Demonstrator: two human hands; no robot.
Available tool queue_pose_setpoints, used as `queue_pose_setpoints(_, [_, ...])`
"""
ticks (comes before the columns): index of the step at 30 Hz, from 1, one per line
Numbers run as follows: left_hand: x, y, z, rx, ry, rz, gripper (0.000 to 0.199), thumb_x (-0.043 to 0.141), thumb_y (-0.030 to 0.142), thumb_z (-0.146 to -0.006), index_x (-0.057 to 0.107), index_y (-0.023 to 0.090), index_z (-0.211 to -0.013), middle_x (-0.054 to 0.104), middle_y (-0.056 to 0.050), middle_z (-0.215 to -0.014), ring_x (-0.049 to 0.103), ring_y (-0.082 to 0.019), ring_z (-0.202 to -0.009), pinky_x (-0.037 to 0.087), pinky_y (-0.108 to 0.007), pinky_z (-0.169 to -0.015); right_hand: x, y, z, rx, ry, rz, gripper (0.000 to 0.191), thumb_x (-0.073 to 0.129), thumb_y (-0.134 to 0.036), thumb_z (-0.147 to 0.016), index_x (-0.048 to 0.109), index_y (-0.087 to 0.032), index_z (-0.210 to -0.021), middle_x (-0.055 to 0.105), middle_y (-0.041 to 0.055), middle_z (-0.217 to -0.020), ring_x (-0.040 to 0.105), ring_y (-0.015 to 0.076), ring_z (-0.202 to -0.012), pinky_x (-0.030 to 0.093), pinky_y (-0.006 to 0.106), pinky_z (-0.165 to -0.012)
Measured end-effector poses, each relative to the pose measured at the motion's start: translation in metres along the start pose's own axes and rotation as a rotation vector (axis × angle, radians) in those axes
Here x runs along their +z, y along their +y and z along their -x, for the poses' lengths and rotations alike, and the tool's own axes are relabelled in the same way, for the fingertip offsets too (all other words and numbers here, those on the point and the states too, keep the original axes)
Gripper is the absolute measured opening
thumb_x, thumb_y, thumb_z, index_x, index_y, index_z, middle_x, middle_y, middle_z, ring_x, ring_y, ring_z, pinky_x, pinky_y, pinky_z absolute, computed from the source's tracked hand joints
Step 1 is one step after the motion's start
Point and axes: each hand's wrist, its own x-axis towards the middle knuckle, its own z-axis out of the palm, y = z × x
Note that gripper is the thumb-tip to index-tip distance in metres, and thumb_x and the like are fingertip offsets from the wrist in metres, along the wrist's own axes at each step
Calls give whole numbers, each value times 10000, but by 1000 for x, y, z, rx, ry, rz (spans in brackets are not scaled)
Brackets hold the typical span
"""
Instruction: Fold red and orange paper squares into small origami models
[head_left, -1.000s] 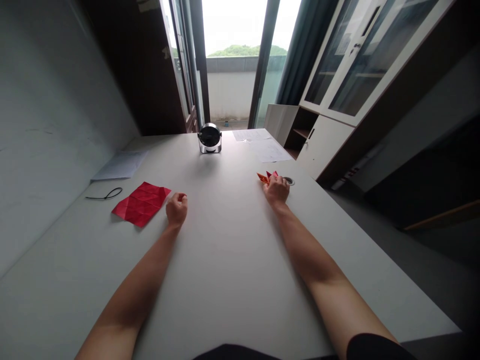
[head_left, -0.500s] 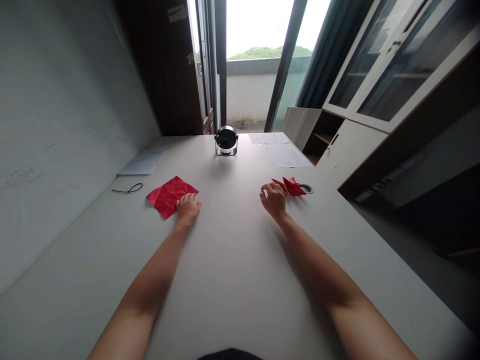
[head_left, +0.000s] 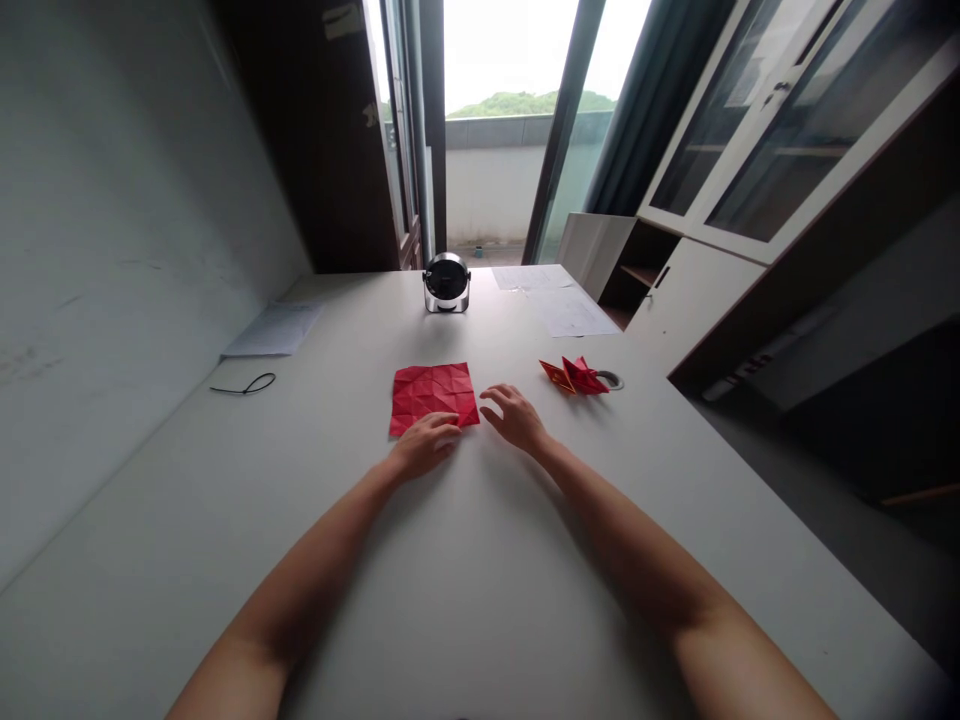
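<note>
With the red sheet as the centre of a clock face and twelve pointing straight away from the person, the left hand lies at six o'clock, palm down, its fingers loosely extended over the sheet's near edge towards five; it appears to rest on it rather than grip it. The right hand is between three and four, open with the fingers slightly bent, just beside the sheet's right edge; whether a fingertip touches it cannot be told. The sheet lies on the white worktop, and looks like thin paper: very light, pliable, apt to slide on the smooth surface, and easily torn along its worn folds. A light pinch at a corner or edge should suit it, with flat fingers steadying the middle. It is roughly square and matt, covered with crossing creases that raise shallow facets. At three o'clock, beyond the right hand, stand a folded red piece with pointed, crisp flaps, a flatter folded orange piece close by its left side, and a smooth pale ring on its right. A round black device in a shiny metal-looking stand sits at twelve, flat white papers between one and two, a thin looped black cord at nine, and more pale papers at ten.
</note>
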Motion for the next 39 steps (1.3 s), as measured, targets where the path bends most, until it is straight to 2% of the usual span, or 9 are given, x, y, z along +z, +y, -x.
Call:
queue_pose_setpoints(2, [-1, 2, -1, 1, 61, 16, 250, 522, 243, -918, 675, 278, -1113, 602, -49, -1316, 525, -226, -1237, 458, -406, -1035, 1, 1, 0, -6, -19, -12, 263, 537, -335, -945, 618, -256, -1182, 616, 88, -1211, 539, 259, -1130, 472, 416, -957])
queue_pose_setpoints(6, [-7, -9, 0, -137, 202, -11, 203, 509, 240, -918, 694, 251, -999, 642, -58, -1230, 537, -246, -1208, 426, -439, -1058, 7, 7, 1, -11, -66, -31, 367, 595, -391, -913, 602, -277, -1262, 589, 87, -1315, 517, 281, -1209, 442, 466, -1025])
queue_pose_setpoints(8, [-9, -18, 2, -212, 240, -54, 250, 509, 239, -909, 665, 247, -1104, 614, -62, -1287, 506, -253, -1259, 376, -444, -1103, 12, 10, 2, 2, -81, -31, 388, 600, -403, -909, 597, -288, -1279, 572, 80, -1352, 507, 283, -1243, 442, 478, -1034])
queue_pose_setpoints(10, [-8, -27, 4, -297, 269, -110, 425, 531, 251, -891, 551, 233, -1315, 543, -80, -1393, 429, -267, -1348, 304, -449, -1152, 16, 13, 2, 11, -93, -25, 402, 605, -407, -906, 593, -295, -1291, 551, 74, -1386, 491, 284, -1279, 441, 483, -1042])
queue_pose_setpoints(15, [-2, -39, 8, -429, 149, -163, 808, 627, 426, -833, 270, 234, -1532, 308, -114, -1580, 220, -325, -1473, 179, -491, -1186, 20, 13, 1, -3, -107, -26, 478, 638, -429, -882, 574, -286, -1333, 516, 86, -1434, 440, 296, -1347, 391, 501, -1101])
queue_pose_setpoints(20, [-3, -38, 11, -376, 32, -145, 936, 681, 558, -759, 254, 266, -1540, 303, -115, -1583, 222, -353, -1467, 135, -531, -1181, 17, 12, 2, -33, -165, -28, 593, 657, -459, -861, 506, -287, -1408, 457, 85, -1492, 395, 304, -1387, 347, 501, -1128])
queue_pose_setpoints(23, [-4, -37, 10, -367, 48, -139, 848, 639, 560, -796, 314, 255, -1517, 402, -122, -1524, 321, -339, -1420, 167, -515, -1173, 15, 11, 2, -39, -215, -15, 675, 678, -489, -834, 458, -302, -1445, 477, 83, -1475, 403, 313, -1377, 319, 520, -1133])
queue_pose_setpoints(32, [-9, -33, 6, -383, 156, -140, 604, 622, 404, -829, 497, 254, -1401, 579, -97, -1300, 491, -308, -1209, 342, -443, -1070, 14, 9, 1, -25, -207, 26, 658, 685, -499, -821, 484, -300, -1415, 582, 99, -1314, 485, 319, -1232, 392, 474, -1037])
queue_pose_setpoints(39, [-11, -37, 6, -383, 249, -41, 312, 600, 247, -805, 687, 256, -1104, 673, -66, -1046, 558, -270, -1030, 426, -426, -976, 11, 2, 0, -9, -146, -9, 351, 698, -309, -818, 634, -247, -1157, 669, 84, -1101, 571, 271, -1041, 417, 412, -950])
